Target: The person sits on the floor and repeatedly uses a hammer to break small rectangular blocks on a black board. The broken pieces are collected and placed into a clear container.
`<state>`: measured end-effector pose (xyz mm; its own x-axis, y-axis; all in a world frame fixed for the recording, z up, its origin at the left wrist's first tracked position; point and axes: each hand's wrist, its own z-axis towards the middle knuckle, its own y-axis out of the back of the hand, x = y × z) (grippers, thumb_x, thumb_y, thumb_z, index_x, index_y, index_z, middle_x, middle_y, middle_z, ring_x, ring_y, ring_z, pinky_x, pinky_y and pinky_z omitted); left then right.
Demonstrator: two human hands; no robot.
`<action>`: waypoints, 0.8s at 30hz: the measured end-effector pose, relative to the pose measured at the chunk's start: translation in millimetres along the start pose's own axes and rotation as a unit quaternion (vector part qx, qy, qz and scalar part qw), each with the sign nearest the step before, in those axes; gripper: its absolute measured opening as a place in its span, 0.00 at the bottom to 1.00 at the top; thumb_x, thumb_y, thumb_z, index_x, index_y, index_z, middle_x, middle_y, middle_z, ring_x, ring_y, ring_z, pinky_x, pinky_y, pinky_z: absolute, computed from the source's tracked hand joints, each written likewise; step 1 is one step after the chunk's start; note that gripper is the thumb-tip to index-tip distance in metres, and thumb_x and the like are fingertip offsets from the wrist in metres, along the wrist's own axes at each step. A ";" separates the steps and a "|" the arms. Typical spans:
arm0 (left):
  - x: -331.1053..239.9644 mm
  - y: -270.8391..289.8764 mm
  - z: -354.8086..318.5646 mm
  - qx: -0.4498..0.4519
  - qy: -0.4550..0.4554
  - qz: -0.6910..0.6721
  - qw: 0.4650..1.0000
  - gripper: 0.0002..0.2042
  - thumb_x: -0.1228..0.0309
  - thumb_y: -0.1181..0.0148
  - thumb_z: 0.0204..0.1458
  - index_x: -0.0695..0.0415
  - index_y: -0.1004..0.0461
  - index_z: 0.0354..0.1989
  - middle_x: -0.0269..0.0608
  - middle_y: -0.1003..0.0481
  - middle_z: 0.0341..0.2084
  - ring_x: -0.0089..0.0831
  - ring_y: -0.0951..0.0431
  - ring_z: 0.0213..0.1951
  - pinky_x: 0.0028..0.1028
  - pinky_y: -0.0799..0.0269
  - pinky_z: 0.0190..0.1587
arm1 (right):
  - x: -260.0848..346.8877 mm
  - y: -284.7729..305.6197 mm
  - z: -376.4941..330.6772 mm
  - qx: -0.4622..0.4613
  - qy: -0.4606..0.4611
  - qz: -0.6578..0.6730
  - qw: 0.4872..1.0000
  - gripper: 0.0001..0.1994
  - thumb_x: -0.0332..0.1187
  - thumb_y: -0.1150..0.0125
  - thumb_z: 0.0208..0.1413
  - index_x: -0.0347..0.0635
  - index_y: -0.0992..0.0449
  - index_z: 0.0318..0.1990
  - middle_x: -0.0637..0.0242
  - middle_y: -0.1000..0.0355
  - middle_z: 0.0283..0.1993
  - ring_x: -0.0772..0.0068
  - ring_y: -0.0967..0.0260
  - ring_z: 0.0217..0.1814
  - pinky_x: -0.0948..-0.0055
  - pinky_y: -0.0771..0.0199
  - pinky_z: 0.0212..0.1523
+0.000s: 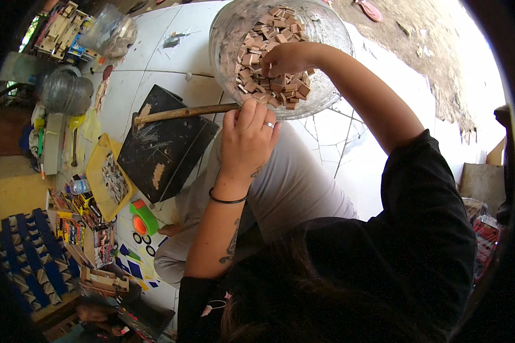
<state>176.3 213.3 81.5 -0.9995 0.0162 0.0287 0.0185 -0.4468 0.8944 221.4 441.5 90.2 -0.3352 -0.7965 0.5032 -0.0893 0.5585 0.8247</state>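
My left hand (247, 137), with a ring on one finger, is closed at the end of a hammer's wooden handle (183, 112). The hammer slants left across a scuffed black slab (166, 146), its small head near the slab's upper left edge. My right hand (286, 59) reaches into a large clear round tub (333, 57), its fingers bent together over a heap of small brown wooden blocks (285, 86). Whatever lies between those fingertips is hidden. The tub stands just beyond my left hand, in front of my bent knee.
Left of the slab sits a yellow tray (126, 186) of small grey pieces. Near it are a green tape dispenser (145, 217), sticker sheets (134, 266) and blue folded pieces (34, 257). Plastic jars (66, 91) stand at the far left. White floor tiles (349, 134) are cracked.
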 end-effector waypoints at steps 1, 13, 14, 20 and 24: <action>0.2 -0.1 0.1 0.001 0.000 0.000 1.000 0.12 0.62 0.41 0.47 0.58 0.28 0.34 0.38 0.30 0.36 0.35 0.34 0.50 0.36 0.40 0.47 | -0.5 -0.2 0.4 -0.009 -0.014 -0.048 0.999 0.16 0.43 0.41 0.48 0.42 0.22 0.39 0.57 0.24 0.37 0.56 0.26 0.40 0.62 0.28 0.41; -0.8 1.4 0.5 0.000 0.001 0.013 1.000 0.11 0.63 0.40 0.45 0.56 0.27 0.33 0.34 0.30 0.36 0.30 0.35 0.50 0.33 0.40 0.46 | 4.5 -24.8 14.7 -0.019 -0.080 -0.072 0.994 0.14 0.40 0.37 0.46 0.41 0.25 0.37 0.55 0.25 0.33 0.57 0.25 0.39 0.59 0.27 0.35; -0.5 1.6 0.4 0.001 -0.001 0.013 1.000 0.11 0.63 0.40 0.45 0.56 0.27 0.33 0.34 0.30 0.36 0.30 0.35 0.50 0.33 0.40 0.46 | 2.5 -23.5 15.3 -0.030 -0.093 0.041 0.994 0.14 0.40 0.38 0.46 0.42 0.25 0.38 0.55 0.25 0.33 0.56 0.25 0.38 0.58 0.27 0.36; -0.7 0.6 0.1 0.011 0.005 -0.004 1.000 0.12 0.62 0.41 0.47 0.58 0.28 0.34 0.38 0.30 0.37 0.35 0.34 0.51 0.35 0.40 0.47 | 13.1 -44.5 14.2 -0.044 -0.014 -0.104 0.994 0.13 0.41 0.39 0.47 0.44 0.24 0.38 0.57 0.25 0.33 0.55 0.26 0.37 0.59 0.28 0.37; -0.6 -1.4 -0.5 -0.003 0.006 -0.005 1.000 0.12 0.63 0.41 0.47 0.58 0.28 0.34 0.38 0.30 0.36 0.35 0.34 0.50 0.36 0.39 0.46 | 19.5 -50.8 21.9 -0.025 0.005 -0.152 0.988 0.14 0.41 0.39 0.46 0.44 0.23 0.38 0.57 0.25 0.34 0.56 0.26 0.37 0.59 0.27 0.37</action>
<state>176.8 213.5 80.0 -0.9998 0.0107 0.0141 0.0078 -0.4520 0.8920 198.8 402.8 52.5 -0.2903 -0.9281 0.2332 -0.1371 0.2815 0.9497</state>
